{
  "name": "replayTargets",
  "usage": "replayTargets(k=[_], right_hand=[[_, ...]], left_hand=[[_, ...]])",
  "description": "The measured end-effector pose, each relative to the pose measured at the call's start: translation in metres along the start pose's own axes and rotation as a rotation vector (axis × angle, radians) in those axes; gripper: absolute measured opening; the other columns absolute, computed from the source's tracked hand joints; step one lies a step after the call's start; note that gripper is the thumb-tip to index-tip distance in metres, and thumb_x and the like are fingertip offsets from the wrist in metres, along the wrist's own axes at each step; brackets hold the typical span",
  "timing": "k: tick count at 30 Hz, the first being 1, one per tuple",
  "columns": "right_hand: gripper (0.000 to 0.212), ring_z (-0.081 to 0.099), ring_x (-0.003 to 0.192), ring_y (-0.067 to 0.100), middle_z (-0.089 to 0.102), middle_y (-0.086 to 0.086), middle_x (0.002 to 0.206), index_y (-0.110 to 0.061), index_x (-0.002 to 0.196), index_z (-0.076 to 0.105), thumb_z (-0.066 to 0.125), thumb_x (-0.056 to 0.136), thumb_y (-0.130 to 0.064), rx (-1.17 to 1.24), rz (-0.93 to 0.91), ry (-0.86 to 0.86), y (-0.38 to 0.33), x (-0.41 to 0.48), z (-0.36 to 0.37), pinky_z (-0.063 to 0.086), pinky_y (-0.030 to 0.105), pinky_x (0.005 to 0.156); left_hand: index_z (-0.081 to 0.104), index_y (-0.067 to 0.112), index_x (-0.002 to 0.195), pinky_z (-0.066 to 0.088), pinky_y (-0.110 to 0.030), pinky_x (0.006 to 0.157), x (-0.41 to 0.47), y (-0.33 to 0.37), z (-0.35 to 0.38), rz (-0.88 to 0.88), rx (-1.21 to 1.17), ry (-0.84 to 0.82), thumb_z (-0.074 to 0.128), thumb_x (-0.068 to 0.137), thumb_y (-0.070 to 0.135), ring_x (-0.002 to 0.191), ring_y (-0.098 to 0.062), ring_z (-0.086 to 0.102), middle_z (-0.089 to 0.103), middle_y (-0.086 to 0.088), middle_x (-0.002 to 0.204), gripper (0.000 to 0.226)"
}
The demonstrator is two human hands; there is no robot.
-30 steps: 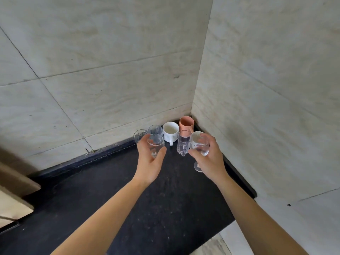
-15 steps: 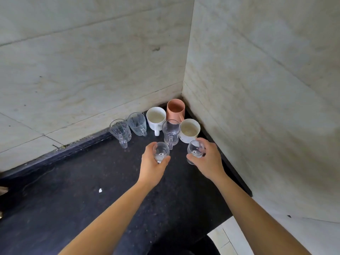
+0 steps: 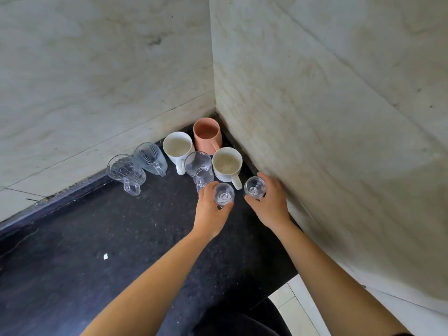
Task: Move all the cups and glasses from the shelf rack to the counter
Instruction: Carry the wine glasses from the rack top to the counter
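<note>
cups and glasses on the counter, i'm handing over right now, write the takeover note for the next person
Left hand: closed around a small stemmed glass, low over the counter.
Right hand: closed around a second stemmed glass, beside the right wall.
Already set in the corner: pink cup, two white mugs, three clear handled glasses.
Left: set both stemmed glasses down and let go. The shelf rack is out of view, so check it for more.
</note>
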State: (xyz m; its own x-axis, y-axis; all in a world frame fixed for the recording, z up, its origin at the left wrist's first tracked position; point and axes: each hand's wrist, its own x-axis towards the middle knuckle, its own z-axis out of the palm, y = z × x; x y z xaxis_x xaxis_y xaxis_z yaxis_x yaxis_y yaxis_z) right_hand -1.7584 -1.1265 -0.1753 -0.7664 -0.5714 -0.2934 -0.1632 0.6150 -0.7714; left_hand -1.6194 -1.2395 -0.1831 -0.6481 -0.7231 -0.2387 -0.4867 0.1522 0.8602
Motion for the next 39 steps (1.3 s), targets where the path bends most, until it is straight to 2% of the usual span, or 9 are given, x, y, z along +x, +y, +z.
replayTargets(k=[3,7,10,13,19,23,29,34,39], right_hand=[[0.064,0.061,0.119,0.019,0.059,0.004,0.134,-0.022,0.139,0.053,0.082,0.082,-0.024,0.015,-0.007,-0.013,0.002,0.005,0.001,0.057,0.041,0.097],[0.07,0.057,0.128,0.02,0.054,0.003,0.142,-0.025,0.146,0.046,0.08,0.085,-0.025,0.03,0.004,-0.053,0.004,0.005,-0.001,0.056,0.043,0.1],[0.081,0.05,0.136,0.021,0.049,0.002,0.149,-0.025,0.152,0.037,0.082,0.084,-0.022,-0.021,-0.008,-0.086,0.003,0.002,-0.004,0.051,0.045,0.106],[0.088,0.043,0.142,0.022,0.042,0.002,0.155,-0.024,0.157,0.027,0.078,0.086,-0.017,-0.106,-0.055,-0.097,-0.006,-0.004,-0.01,0.045,0.038,0.111],[0.067,0.037,0.145,0.024,0.034,0.004,0.162,-0.019,0.158,0.029,0.056,0.097,-0.015,-0.237,-0.219,-0.017,-0.058,-0.015,-0.025,0.04,0.043,0.113],[0.057,0.027,0.151,0.029,0.03,0.011,0.165,-0.018,0.157,0.033,0.049,0.104,-0.032,-0.345,-0.344,0.11,-0.106,-0.027,-0.027,0.027,0.043,0.12],[0.066,0.018,0.153,0.041,0.019,0.021,0.167,-0.017,0.158,0.034,0.03,0.103,-0.053,-0.465,-0.654,0.271,-0.206,-0.052,-0.01,0.02,0.054,0.123],[0.069,0.019,0.152,0.046,0.015,0.025,0.167,-0.015,0.158,0.032,0.036,0.101,-0.053,-0.412,-0.988,0.258,-0.303,-0.089,0.032,0.019,0.058,0.122],[0.075,0.008,0.155,0.041,0.002,0.02,0.169,-0.021,0.162,0.017,0.027,0.101,-0.061,-0.318,-1.3,0.076,-0.372,-0.155,0.087,0.011,0.056,0.124]], left_hand=[[0.039,0.054,0.114,0.049,-0.013,0.075,0.004,0.001,0.004,-0.006,0.018,0.009,0.079,0.081,0.024,0.107,-0.01,0.057,0.045,0.022,0.114,0.059],[0.036,0.059,0.113,0.049,-0.009,0.073,0.005,-0.002,0.008,0.012,0.08,0.001,0.078,0.082,0.027,0.106,-0.007,0.057,0.05,0.012,0.121,0.061],[0.041,0.046,0.127,0.052,-0.019,0.08,0.002,-0.001,0.005,0.023,0.138,-0.014,0.078,0.082,0.031,0.106,-0.006,0.057,0.047,0.016,0.125,0.06],[0.035,0.037,0.142,0.048,-0.028,0.087,-0.005,0.006,-0.007,0.069,0.212,-0.011,0.075,0.084,0.038,0.115,-0.004,0.049,0.039,0.021,0.132,0.071],[0.035,0.018,0.151,0.047,-0.039,0.096,-0.015,0.041,-0.069,0.164,0.312,0.094,0.055,0.1,0.035,0.131,-0.026,0.048,0.041,-0.002,0.153,0.057],[0.033,0.011,0.154,0.033,-0.054,0.113,-0.03,0.066,-0.135,0.289,0.478,0.27,0.047,0.103,0.033,0.146,-0.035,0.029,0.031,-0.014,0.16,0.057],[0.018,0.019,0.159,0.013,-0.058,0.12,-0.077,0.085,-0.25,0.274,0.795,0.56,0.022,0.102,0.053,0.153,-0.038,0.004,0.006,-0.017,0.167,0.067],[0.015,0.019,0.16,0.011,-0.061,0.12,-0.16,0.092,-0.34,0.115,0.905,0.85,0.023,0.101,0.055,0.153,-0.039,0.001,0.003,-0.017,0.167,0.07],[0.016,0.017,0.159,0.01,-0.06,0.12,-0.274,0.092,-0.379,-0.105,0.916,1.115,0.023,0.1,0.056,0.153,-0.036,0.0,0.003,-0.017,0.167,0.071]])
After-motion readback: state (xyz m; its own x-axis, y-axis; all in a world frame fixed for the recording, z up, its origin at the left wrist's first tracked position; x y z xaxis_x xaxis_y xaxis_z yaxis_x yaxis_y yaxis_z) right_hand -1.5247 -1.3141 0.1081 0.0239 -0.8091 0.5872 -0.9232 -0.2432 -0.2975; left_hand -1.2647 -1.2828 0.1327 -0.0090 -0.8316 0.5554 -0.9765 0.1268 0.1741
